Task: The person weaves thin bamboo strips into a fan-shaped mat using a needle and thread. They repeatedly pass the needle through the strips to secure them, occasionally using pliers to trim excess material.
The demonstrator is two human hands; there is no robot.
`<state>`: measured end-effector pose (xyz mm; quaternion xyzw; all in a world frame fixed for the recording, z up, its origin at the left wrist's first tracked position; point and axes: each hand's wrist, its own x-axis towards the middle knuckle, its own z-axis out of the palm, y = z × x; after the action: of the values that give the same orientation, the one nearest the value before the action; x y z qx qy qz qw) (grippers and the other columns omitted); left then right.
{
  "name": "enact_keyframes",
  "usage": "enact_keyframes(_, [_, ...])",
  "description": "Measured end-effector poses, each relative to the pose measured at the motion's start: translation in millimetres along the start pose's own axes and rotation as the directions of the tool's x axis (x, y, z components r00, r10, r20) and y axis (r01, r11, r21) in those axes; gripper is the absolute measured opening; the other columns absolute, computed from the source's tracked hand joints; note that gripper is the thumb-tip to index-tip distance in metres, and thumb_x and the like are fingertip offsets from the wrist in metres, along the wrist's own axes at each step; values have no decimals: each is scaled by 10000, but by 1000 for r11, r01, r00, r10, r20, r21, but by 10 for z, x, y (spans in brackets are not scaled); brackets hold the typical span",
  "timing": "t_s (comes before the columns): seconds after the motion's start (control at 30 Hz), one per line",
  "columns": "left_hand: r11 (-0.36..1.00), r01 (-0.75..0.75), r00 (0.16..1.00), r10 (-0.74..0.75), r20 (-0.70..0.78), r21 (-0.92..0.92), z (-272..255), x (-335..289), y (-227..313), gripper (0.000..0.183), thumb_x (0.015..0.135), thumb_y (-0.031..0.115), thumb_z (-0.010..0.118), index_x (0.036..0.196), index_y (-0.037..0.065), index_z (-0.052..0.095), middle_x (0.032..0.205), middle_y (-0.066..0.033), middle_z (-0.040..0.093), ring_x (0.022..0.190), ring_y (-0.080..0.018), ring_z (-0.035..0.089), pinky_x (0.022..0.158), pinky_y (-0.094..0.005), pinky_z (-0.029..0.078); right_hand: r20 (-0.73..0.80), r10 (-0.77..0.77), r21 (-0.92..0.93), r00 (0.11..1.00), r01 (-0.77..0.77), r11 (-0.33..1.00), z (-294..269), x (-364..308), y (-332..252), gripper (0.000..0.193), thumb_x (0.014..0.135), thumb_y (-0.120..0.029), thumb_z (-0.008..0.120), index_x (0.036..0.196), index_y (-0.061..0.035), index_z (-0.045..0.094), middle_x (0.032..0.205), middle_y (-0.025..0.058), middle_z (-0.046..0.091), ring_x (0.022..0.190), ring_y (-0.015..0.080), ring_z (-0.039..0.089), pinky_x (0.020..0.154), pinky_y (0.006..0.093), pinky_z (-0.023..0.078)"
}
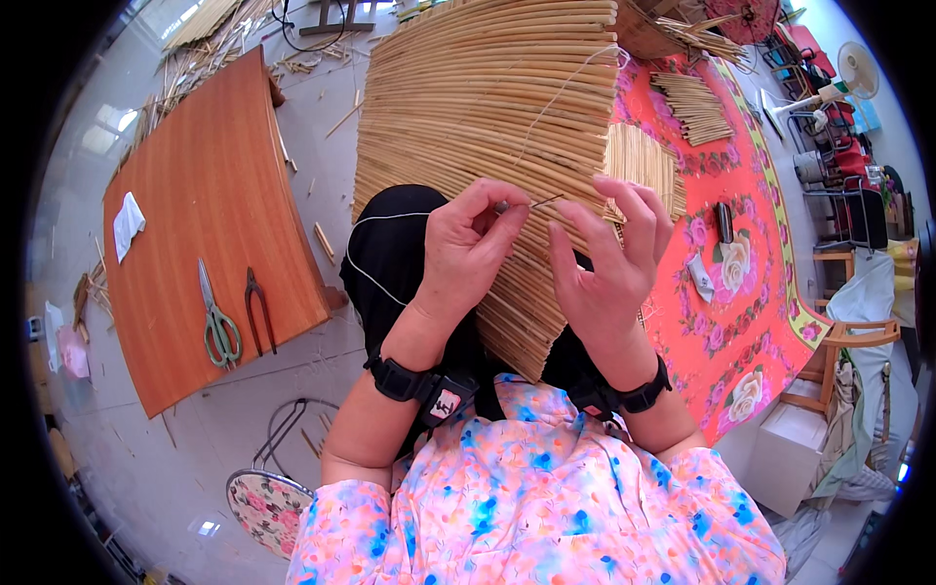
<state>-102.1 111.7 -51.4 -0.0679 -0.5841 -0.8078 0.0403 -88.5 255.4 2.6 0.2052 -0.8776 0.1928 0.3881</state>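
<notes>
A large mat of straw-coloured stalks (478, 107) laid side by side slopes across my lap and away from me. Above its near part, the thumb and fingers of my left hand (473, 234) pinch a thin needle (548, 201), whose free end points right. A pale thread (375, 222) loops from beside this hand over my dark-clad left knee. My right hand (609, 258) is just right of the needle, fingers apart and curved, its fingertips close to the needle's end. Whether they touch it I cannot tell. Another white thread (561, 96) lies across the mat toward its right edge.
On the left, a wooden board (185, 214) bears green-handled scissors (220, 327), dark pliers-like cutters (259, 307) and a white tissue (128, 226). A red floral cloth (721, 292) on the right carries stalk bundles (694, 109). A floral round stool (268, 507) stands lower left; a fan (856, 70) is far right.
</notes>
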Motion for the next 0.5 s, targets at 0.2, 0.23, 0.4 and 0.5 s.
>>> enact_keyframes(0.2, [998, 57, 998, -57, -6, 2, -33, -4, 2, 60, 949, 17, 606, 1003, 14, 632, 794, 13, 617, 646, -34, 549, 564, -179, 453, 85, -14, -77, 996, 20, 997, 74, 31, 24, 199, 741, -89, 753, 936, -124, 735, 1257, 85, 605, 1202, 349, 498, 975, 437, 397])
enact_keyframes(0.23, [998, 60, 998, -60, -6, -8, -32, -2, 2, 59, 949, 18, 606, 1003, 14, 631, 791, 12, 616, 644, -36, 550, 563, -180, 453, 87, -11, -96, 996, 20, 995, 92, 25, 27, 190, 741, -105, 757, 927, -137, 737, 1259, 77, 607, 1210, 346, 493, 978, 436, 383])
enact_keyframes(0.4, [997, 79, 997, -79, -19, -16, -21, -3, 36, 51, 939, 27, 619, 985, 14, 636, 745, 25, 605, 617, -25, 537, 542, -182, 432, 80, -18, -163, 997, 30, 986, 138, 44, 41, 138, 738, -146, 769, 870, -174, 740, 1259, 32, 618, 1231, 329, 485, 980, 430, 340])
enact_keyframes(0.5, [997, 69, 997, -69, -38, -17, 4, 1, 43, 50, 915, 35, 641, 956, 9, 651, 686, 44, 593, 593, -5, 512, 517, -182, 401, 78, -13, -171, 997, 26, 985, 154, 32, 78, 120, 729, -146, 777, 842, -166, 739, 1238, 21, 631, 1221, 324, 494, 973, 435, 349])
